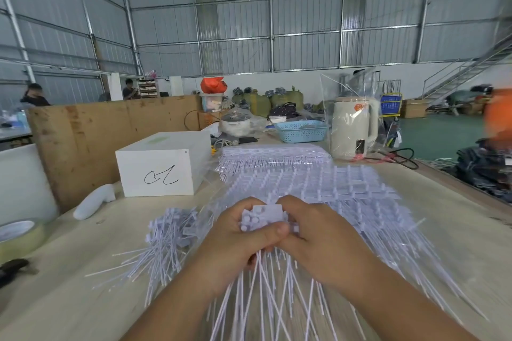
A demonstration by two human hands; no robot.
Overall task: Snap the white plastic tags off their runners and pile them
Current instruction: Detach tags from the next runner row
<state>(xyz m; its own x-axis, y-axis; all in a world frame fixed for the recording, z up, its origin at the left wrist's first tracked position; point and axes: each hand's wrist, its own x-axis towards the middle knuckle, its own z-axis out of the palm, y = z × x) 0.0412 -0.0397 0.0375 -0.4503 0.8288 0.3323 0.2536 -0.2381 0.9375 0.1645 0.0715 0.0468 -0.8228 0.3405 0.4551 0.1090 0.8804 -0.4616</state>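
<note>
My left hand (235, 241) and my right hand (313, 238) meet at the middle of the table, both gripping one bundle of white plastic tags (263, 217). The tags' square heads stick up between my thumbs, and their long thin tails fan out below my wrists. A loose pile of snapped-off tags (169, 238) lies to the left of my left hand. Sheets of tags on their runners (332, 191) spread across the table behind and to the right of my hands. A further stack of sheets (274, 156) lies beyond them.
A white box with a black scribble (163, 166) stands at the back left, with a white handle-shaped object (94, 205) beside it. A tape roll (19, 235) sits at the left edge. A cream kettle in plastic wrap (354, 127) and a blue basket (300, 131) stand at the back.
</note>
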